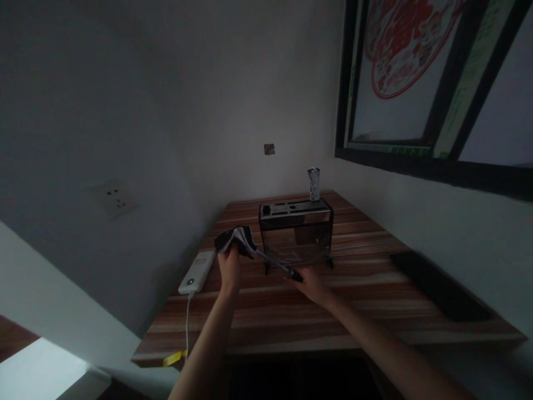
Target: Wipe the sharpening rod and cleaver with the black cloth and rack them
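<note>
My left hand (230, 264) is closed on a black-and-white cloth (242, 238), which is bunched over the far end of a long thin metal utensil (272, 261). The head of the utensil is hidden by the cloth, so its kind does not show. My right hand (311, 282) grips the utensil's black handle at the other end. Just beyond both hands stands a rack (296, 208) with a slotted metal top, dark frame and clear front. The utensil slants across in front of its lower left side.
A foil-like silvery cylinder (314, 186) stands at the rack's back right. On the left lies a white power strip-like box (199, 272) with a cable (187, 322). A dark flat slab (439, 286) lies right on the wood-grain table (291, 328). Walls enclose the table's back and sides.
</note>
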The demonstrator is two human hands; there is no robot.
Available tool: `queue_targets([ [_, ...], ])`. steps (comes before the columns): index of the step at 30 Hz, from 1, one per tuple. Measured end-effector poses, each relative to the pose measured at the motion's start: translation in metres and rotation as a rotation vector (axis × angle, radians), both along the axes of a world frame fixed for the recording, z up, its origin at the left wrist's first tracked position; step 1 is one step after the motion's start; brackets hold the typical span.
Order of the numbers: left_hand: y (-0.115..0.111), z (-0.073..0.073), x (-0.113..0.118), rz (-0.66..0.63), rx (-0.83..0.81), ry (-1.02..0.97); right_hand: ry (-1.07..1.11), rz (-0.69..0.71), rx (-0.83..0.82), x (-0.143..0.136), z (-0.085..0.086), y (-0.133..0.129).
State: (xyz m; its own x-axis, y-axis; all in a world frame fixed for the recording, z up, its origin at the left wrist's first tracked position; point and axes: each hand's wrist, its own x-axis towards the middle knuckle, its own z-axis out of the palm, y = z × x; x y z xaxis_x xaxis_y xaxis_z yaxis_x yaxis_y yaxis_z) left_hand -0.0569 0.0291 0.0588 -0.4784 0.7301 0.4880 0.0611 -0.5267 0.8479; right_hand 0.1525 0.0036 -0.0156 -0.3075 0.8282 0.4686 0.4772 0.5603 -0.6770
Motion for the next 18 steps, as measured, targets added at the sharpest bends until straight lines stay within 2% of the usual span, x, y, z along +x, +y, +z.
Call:
queue_targets([
  [4,-0.017,0.004,0.014,-0.059,0.014,-0.083,0.016,0.024,-0.01,0.001,0.001,-0.001],
  [10,-0.045,0.0,0.036,-0.136,-0.077,0.07,0.025,0.057,-0.022,0.003,0.0,-0.002],
  [14,-0.055,-0.01,0.048,-0.25,-0.111,0.085,0.037,0.068,-0.028,0.003,0.001,-0.003],
  [18,-0.061,-0.026,0.063,-0.318,-0.162,0.087,0.039,0.064,-0.038,0.003,-0.002,-0.003],
])
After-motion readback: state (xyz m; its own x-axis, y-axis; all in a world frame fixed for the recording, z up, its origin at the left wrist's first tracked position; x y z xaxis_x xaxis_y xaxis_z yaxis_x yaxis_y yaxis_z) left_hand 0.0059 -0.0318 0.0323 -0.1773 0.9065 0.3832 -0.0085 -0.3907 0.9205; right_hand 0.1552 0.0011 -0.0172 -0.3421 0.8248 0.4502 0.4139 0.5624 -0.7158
